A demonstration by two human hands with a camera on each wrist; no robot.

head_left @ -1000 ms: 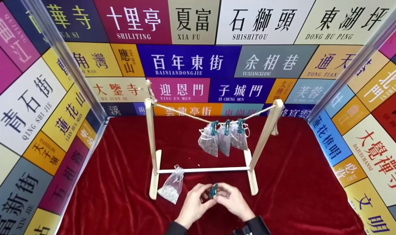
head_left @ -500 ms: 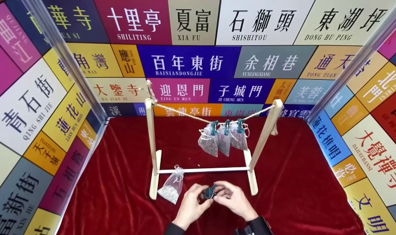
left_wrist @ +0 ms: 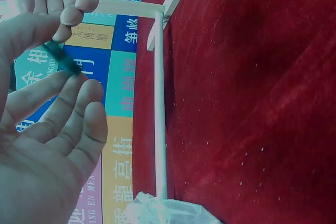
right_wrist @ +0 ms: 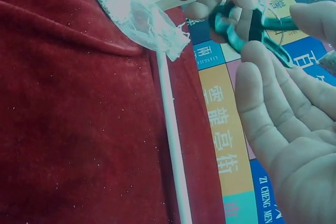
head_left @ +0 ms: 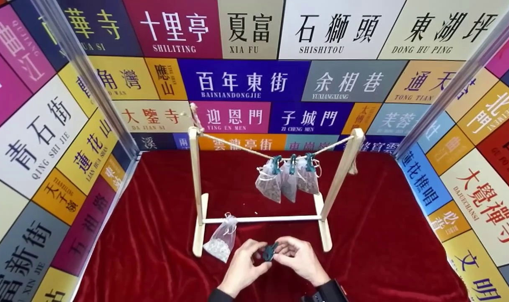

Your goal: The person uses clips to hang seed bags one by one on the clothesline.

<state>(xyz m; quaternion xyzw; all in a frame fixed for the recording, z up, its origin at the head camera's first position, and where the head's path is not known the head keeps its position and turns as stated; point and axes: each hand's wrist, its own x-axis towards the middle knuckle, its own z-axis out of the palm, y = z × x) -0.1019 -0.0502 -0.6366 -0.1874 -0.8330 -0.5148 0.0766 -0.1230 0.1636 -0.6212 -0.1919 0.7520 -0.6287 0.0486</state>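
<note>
In front of the wooden rack, both hands hold one dark green clothespin (head_left: 269, 251) between them. My left hand (head_left: 245, 265) pinches it from the left with thumb and fingertips. From the other side my right hand (head_left: 301, 259) has thumb and fingers at its two handles (right_wrist: 278, 23), which spread apart in the right wrist view. A sheer white drawstring pouch (head_left: 220, 241) with pale granules at its bottom lies left of the hands, against the rack's low bar (head_left: 271, 218).
A rope (head_left: 237, 146) sags between the rack's posts (head_left: 341, 176). Three similar pouches (head_left: 269, 186) hang from it by green clothespins (head_left: 293, 164). Red velvet cloth (head_left: 153, 235) covers the table, with printed panels (head_left: 244, 79) on three sides.
The clothespin has turned between the fingers and shifted slightly left and down, with both hands following. The rack and pouches stay as they were.
</note>
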